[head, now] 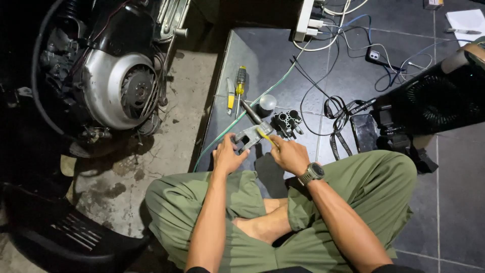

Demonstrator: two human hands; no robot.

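- The left hand (228,157) is wrapped around the near end of a grey metal part (251,134) — fingers curled under it, thumb on top — and holds it just above the dark floor tile (283,60), in front of the crossed legs.
- The right hand (289,154) pinches a thin yellow tool (266,136) between thumb and fingers, its tip laid against the top of the metal part; how tightly it is pinched I cannot tell.
- The part is steadied by one hand alone, so a hard push with the tool may twist it out of the grip and drop it onto the tile.
- If the tip slips off the metal it can run toward the left thumb, which sits just beside the point of contact.
- A dark rod (251,112) sticks out of the part's far end toward a small grey ball-shaped piece (267,102) and a black ribbed casting (287,123) — a sudden swing could knock them away.
- A green wire (262,96) runs under the work toward the left knee and may snag on the part.
- A yellow-handled screwdriver (241,81) lies farther off on the tile, well apart from both hands.
- The light is dim, so small pieces that roll toward the engine (118,91) on the concrete may be hard to find.
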